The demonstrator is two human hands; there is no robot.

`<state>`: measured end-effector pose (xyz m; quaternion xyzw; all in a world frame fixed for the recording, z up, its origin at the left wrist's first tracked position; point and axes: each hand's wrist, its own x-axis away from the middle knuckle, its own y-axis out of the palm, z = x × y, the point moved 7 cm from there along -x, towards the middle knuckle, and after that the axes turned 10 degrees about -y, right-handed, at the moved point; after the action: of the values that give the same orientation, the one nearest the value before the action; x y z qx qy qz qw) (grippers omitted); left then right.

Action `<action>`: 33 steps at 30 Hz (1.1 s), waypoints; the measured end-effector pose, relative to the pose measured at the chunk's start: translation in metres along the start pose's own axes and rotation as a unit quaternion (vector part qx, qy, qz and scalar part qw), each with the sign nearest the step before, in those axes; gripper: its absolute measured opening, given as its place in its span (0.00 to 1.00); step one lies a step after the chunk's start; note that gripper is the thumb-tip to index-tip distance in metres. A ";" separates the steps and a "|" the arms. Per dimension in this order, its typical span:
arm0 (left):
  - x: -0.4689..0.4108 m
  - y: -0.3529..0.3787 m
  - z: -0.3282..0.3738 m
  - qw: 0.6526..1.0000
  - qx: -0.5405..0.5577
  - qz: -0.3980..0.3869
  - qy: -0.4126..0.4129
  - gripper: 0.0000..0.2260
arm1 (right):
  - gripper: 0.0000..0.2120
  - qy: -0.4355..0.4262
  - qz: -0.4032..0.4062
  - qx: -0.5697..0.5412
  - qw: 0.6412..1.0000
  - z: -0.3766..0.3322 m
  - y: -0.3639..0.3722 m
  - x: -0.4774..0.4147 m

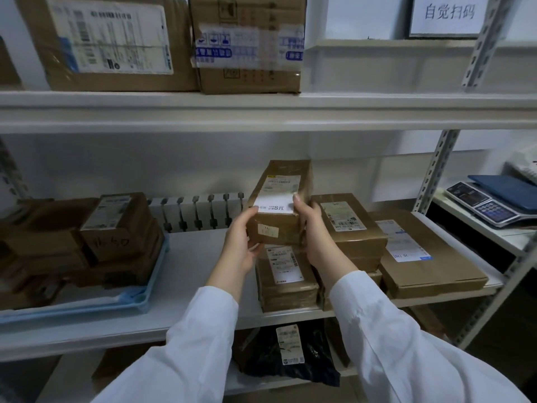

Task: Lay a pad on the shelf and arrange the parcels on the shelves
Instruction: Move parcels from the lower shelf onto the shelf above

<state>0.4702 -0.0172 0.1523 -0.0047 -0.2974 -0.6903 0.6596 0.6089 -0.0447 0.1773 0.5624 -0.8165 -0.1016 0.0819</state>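
Both my hands hold a long brown cardboard parcel [279,203] with a white label, tilted up above the middle shelf [191,266]. My left hand [242,241] grips its near left corner and my right hand [312,231] its near right side. Right under it lies another brown parcel [286,279] on the shelf. More brown parcels [350,225] are stacked to the right, and a flat wide one [427,257] lies at the shelf's right end. At the left, a light blue pad [87,303] carries a stack of brown parcels [116,234].
Two large cartons [116,42] [250,45] stand on the top shelf [261,112]. A black bag parcel [287,353] lies on the lower shelf. A white radiator [197,212] shows behind the middle shelf. A weighing scale [491,203] sits on a side surface at the right, beyond the perforated metal upright [436,170].
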 end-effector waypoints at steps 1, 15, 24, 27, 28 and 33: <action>0.006 0.002 0.005 1.000 -0.017 -0.004 0.006 0.07 | 0.37 -0.015 0.018 -0.004 1.000 -0.005 -0.001 0.003; 0.083 0.052 0.086 0.978 -0.087 -0.132 0.134 0.22 | 0.41 -0.166 0.194 -0.110 0.961 -0.082 0.002 0.077; 0.110 0.059 0.095 0.970 -0.103 -0.156 0.154 0.22 | 0.41 -0.158 0.192 -0.124 0.961 -0.088 0.009 0.116; 0.116 0.061 0.102 0.971 -0.098 -0.141 0.164 0.17 | 0.42 -0.214 0.178 -0.112 0.954 -0.101 0.013 0.131; 0.118 0.063 0.104 0.972 -0.094 -0.139 0.166 0.16 | 0.42 -0.241 0.171 -0.116 0.948 -0.108 0.014 0.135; 0.135 0.082 0.117 0.959 -0.023 -0.208 0.190 0.20 | 0.40 -0.379 0.142 -0.087 0.911 -0.155 0.011 0.145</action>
<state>0.4825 -0.0873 0.3363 0.1733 -0.1452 -0.8071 0.5455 0.5859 -0.1877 0.3331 0.3509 -0.8453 -0.3646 -0.1713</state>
